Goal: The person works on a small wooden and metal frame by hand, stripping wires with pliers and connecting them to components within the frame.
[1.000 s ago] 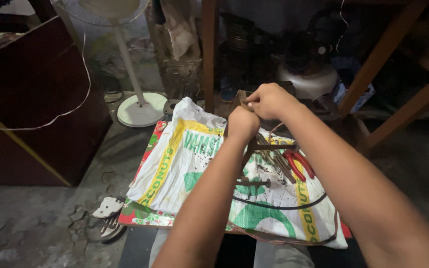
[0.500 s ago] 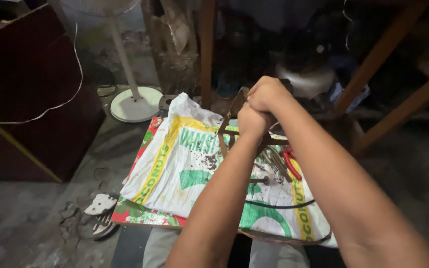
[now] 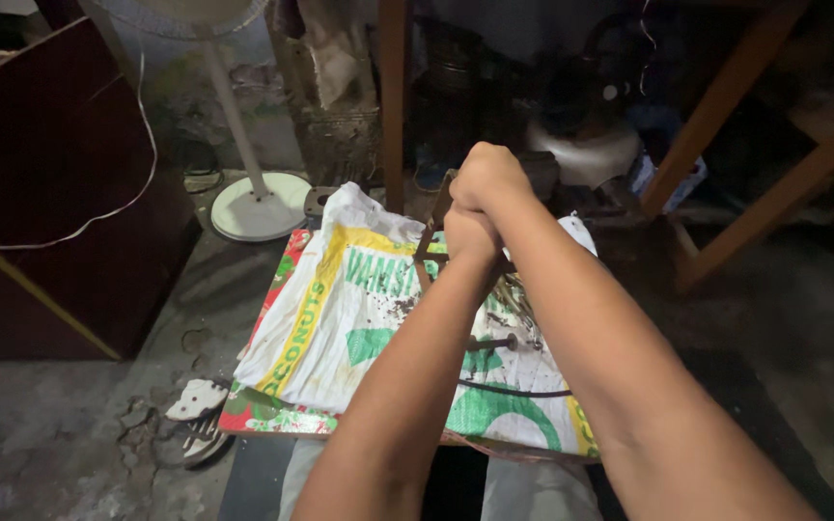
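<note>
Both my hands are clenched together over the far part of a low table draped with a white woven sack [image 3: 340,309] printed in yellow and green. My right hand [image 3: 486,177] wraps over my left hand [image 3: 470,236], and both grip a rusty metal tool [image 3: 433,232] whose thin bent handle sticks out to the left of the fists. Its working end is hidden by my forearms. A dark bolt-like metal piece [image 3: 494,342] and a black curved band [image 3: 514,390] lie on the sack under my right forearm, beside some dark crumbs.
A standing fan's round white base [image 3: 261,205] and pole stand behind the table on the left. A dark red cabinet [image 3: 50,212] with a white cord fills the left side. Wooden frame legs [image 3: 726,106] slant at the right. Sandals [image 3: 195,415] lie on the concrete floor.
My joined hands have risen and shifted slightly left and away with the metal tool; the view has tilted down a little. The sack stays in place.
</note>
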